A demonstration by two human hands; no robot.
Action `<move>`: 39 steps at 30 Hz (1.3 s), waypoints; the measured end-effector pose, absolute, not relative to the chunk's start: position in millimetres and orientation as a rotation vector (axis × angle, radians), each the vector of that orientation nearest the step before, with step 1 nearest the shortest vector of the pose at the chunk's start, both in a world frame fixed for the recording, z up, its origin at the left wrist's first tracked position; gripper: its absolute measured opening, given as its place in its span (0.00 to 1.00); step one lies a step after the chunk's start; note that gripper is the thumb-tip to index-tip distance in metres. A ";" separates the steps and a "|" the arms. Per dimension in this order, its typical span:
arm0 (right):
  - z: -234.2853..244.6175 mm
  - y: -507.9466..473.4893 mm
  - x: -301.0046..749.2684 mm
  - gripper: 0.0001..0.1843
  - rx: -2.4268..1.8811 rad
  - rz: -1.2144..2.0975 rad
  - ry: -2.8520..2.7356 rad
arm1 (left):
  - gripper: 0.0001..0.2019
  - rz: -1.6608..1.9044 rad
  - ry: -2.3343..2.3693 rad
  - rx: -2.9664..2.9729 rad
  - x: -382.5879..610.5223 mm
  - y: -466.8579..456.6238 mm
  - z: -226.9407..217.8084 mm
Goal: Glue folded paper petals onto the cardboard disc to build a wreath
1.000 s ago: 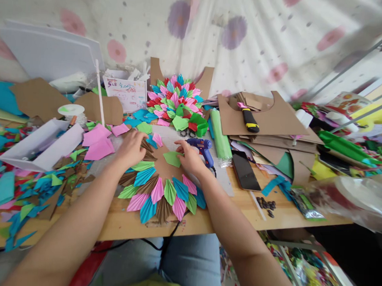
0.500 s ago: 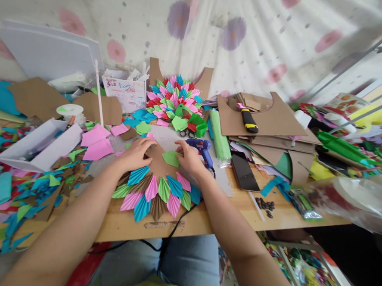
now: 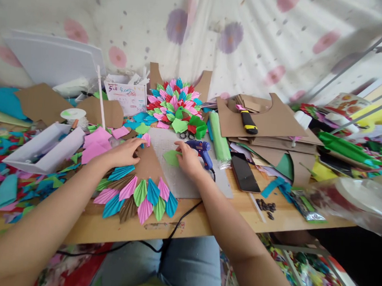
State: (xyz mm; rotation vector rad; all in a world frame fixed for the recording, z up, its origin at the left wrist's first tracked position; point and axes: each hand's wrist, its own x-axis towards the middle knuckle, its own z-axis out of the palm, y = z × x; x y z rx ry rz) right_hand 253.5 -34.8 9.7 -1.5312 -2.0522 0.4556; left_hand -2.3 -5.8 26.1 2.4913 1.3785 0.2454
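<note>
Right fingers (image 3: pixel 183 148) are pinching green paper (image 3: pixel 169 158); petal-edged cardboard (image 3: pixel 149 162) is lying under left fingers (image 3: pixel 132 145), whose hidden grip I cannot tell.

We see smooth, matt brown cardboard in the panel (image 3: pixel 148 166), edged with petals (image 3: pixel 140 193) of dull paper ridged by pleats. The green piece (image 3: pixel 170 157) looks like matt paper. Below it we find a dull, scuffed grey board (image 3: pixel 188 189). The table (image 3: pixel 108 230) shows pale wood with a soft sheen and a rough, worn patch (image 3: pixel 163 226). We note smooth blue plastic on the glue gun (image 3: pixel 201 147), a glossy black phone (image 3: pixel 245 173) and a shiny plastic bag (image 3: pixel 336 197)
</note>
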 end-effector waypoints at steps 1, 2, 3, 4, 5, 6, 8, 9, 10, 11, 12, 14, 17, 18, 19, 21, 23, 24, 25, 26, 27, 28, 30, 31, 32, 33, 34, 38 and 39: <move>9.2 -34.7 253.3 0.27 -1.531 0.448 -2.059 | 0.30 0.247 1.390 2.491 -3.1 -5.2 27.6; 8.6 -34.4 253.3 0.28 -1.525 0.441 -2.066 | 0.30 0.256 1.400 2.493 -3.4 -4.8 29.0; 7.7 -34.1 253.4 0.28 -1.514 0.434 -2.072 | 0.29 0.271 1.400 2.497 -3.1 -4.6 30.3; 6.7 -33.8 253.6 0.28 -1.501 0.429 -2.080 | 0.28 0.296 1.392 2.502 -2.5 -4.5 31.6; 5.7 -33.4 253.9 0.28 -1.488 0.424 -2.086 | 0.27 0.326 1.383 2.504 -1.8 -4.4 32.8; 4.9 -33.0 254.1 0.29 -1.478 0.419 -2.092 | 0.26 0.360 1.385 2.498 -1.0 -4.1 34.0; 3.8 -32.6 254.4 0.29 -1.475 0.411 -2.096 | 0.24 0.430 1.441 2.457 -0.6 -2.7 36.6; 3.6 -32.5 254.5 0.28 -1.477 0.404 -2.096 | 0.23 0.464 1.489 2.424 -1.4 -1.6 38.2; 3.7 -32.4 254.4 0.28 -1.478 0.395 -2.096 | 0.22 0.507 1.547 2.382 -3.0 -0.1 40.2; 4.0 -32.4 254.3 0.28 -1.477 0.385 -2.099 | 0.22 0.549 1.607 2.340 -5.5 1.5 42.6; 4.5 -32.5 254.1 0.28 -1.474 0.371 -2.104 | 0.21 0.595 1.657 2.300 -8.8 3.3 45.3; 5.9 -32.9 253.6 0.26 -1.460 0.342 -2.118 | 0.20 0.674 1.758 2.237 -16.7 6.8 50.9; 8.2 -34.7 252.6 0.24 -1.444 0.354 -2.144 | 0.19 0.754 1.812 2.172 -26.8 11.1 56.4; 8.8 -35.6 252.3 0.24 -1.438 0.378 -2.161 | 0.18 0.765 1.807 2.155 -28.5 12.1 56.9; 9.2 -36.6 252.0 0.24 -1.428 0.406 -2.185 | 0.18 0.767 1.797 2.142 -29.2 12.9 56.9; 9.4 -38.5 251.7 0.23 -1.400 0.444 -2.250 | 0.17 0.754 1.779 2.124 -28.6 13.6 55.9; 9.2 -39.6 251.8 0.22 -1.376 0.442 -2.312 | 0.17 0.741 1.763 2.091 -27.8 13.7 55.1; 9.0 -39.8 251.8 0.22 -1.376 0.428 -2.329 | 0.17 0.748 1.764 2.051 -28.2 13.7 55.1; 8.7 -39.7 251.8 0.21 -1.384 0.411 -2.342 | 0.17 0.776 1.768 1.992 -29.5 13.8 55.2; 8.3 -39.4 251.7 0.21 -1.394 0.395 -2.351 | 0.17 0.820 1.771 1.923 -31.7 13.9 55.3; 7.9 -39.0 251.3 0.21 -1.407 0.380 -2.356 | 0.17 0.876 1.780 1.849 -34.5 14.1 55.2; 7.2 -38.4 250.7 0.21 -1.422 0.367 -2.361 | 0.17 0.938 1.785 1.790 -37.5 14.1 54.8; 5.1 -36.9 248.7 0.21 -1.447 0.346 -2.364 | 0.16 1.028 1.813 1.735 -42.2 13.3 52.7; 3.8 -36.1 247.4 0.21 -1.452 0.335 -2.362 | 0.16 1.044 1.841 1.741 -43.2 12.0 51.2; 2.6 -35.4 245.9 0.21 -1.451 0.318 -2.358 | 0.15 1.040 1.880 1.763 -43.0 10.1 49.5; 1.6 -34.7 244.3 0.21 -1.439 0.294 -2.357 | 0.15 1.023 1.920 1.798 -41.7 7.5 47.9; 1.3 -34.0 242.7 0.20 -1.420 0.263 -2.358 | 0.15 0.995 1.965 1.845 -39.6 4.5 46.5; 9.9 -27.5 235.5 0.17 -1.415 0.161 -2.359 | 0.14 0.963 2.065 2.067 -31.8 -8.1 43.9; 14.2 -23.4 232.9 0.17 -1.441 0.158 -2.360 | 0.13 0.973 2.070 2.118 -31.8 -10.2 43.7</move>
